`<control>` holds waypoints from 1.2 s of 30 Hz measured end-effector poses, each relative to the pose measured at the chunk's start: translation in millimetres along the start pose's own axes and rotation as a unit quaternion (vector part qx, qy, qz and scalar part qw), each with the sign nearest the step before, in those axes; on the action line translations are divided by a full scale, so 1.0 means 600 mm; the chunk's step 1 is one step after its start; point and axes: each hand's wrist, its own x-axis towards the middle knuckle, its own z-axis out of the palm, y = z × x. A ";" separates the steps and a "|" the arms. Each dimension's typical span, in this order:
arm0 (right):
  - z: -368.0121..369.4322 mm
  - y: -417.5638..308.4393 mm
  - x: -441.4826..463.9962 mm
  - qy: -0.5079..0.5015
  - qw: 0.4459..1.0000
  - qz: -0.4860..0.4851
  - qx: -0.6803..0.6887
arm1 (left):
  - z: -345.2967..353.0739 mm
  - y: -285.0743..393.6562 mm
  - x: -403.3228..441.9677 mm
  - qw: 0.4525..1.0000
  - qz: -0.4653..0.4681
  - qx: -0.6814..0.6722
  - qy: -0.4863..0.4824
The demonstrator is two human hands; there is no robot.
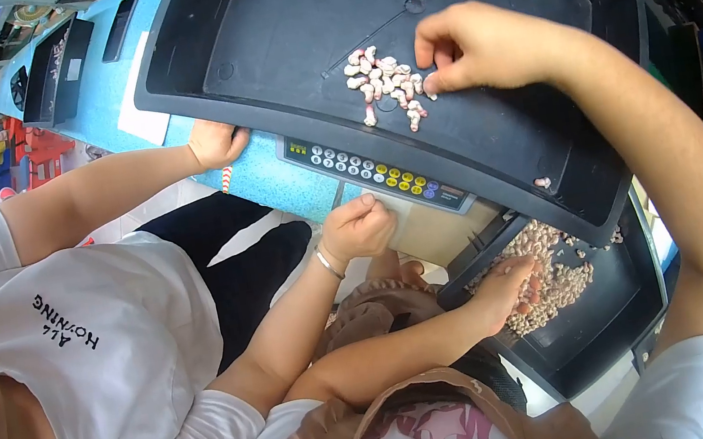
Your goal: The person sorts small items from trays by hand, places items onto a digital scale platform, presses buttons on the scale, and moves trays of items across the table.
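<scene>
A loose cluster of small pale pieces (386, 83), some with pinkish ends, lies on the floor of the upper black tray (276, 22). A single piece (542, 183) lies apart from it, near the tray's corner.

Your right hand (485, 45) is positioned over this tray, at the edge of the cluster. Your thumb and index finger are bent toward each other with a narrow gap between their tips; the thumb tip is close against the outermost pieces. You cannot tell whether it touches them.

Your left hand (497, 296) is in the lower black tray (590, 356), half cupped at a larger heap of pieces (558, 293). Pieces show against its fingers — whether the grip is closed on any, you cannot tell.

Below the upper tray's near edge, locate the keypad panel (372, 171) with white, yellow and bluish keys. A co-worker in a white shirt (113, 328) is seated beside you: one curled hand (217, 142) is at the edge of the upper tray, the other (359, 227) — a bracelet (330, 262) at its wrist — is just beside the panel.

Farther out, a white sheet (140, 96) and another black tray (42, 93) rest on the blue tabletop (96, 80).
</scene>
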 end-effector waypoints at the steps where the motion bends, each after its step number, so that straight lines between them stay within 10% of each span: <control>1: 0.007 0.002 0.000 0.011 1.000 -0.005 -0.028 | 0.001 0.002 -0.001 1.000 0.000 0.000 -0.002; 6: -0.003 0.016 0.013 0.058 0.998 0.032 0.004 | 0.006 0.003 -0.007 1.000 -0.006 -0.011 0.014; 10: -0.007 0.063 0.036 0.378 0.924 0.034 0.050 | 0.002 -0.004 0.002 1.000 -0.008 -0.008 0.016; 14: 0.022 0.010 -0.010 0.111 0.993 -0.021 -0.040 | 0.002 -0.004 0.001 1.000 -0.004 -0.014 0.013; 23: 0.005 0.009 0.012 0.128 0.982 0.019 -0.134 | -0.004 -0.011 0.010 1.000 0.006 -0.018 -0.002; 25: 0.011 0.020 0.026 0.336 0.942 0.018 -0.018 | -0.004 -0.012 0.008 1.000 0.003 -0.014 -0.001; 29: 0.023 0.013 0.007 0.167 0.970 -0.121 -0.131 | 0.001 -0.003 -0.001 1.000 -0.001 -0.012 -0.002; 36: 0.005 -0.004 0.015 0.064 0.981 -0.012 -0.184 | -0.002 -0.008 0.005 1.000 -0.007 0.004 0.017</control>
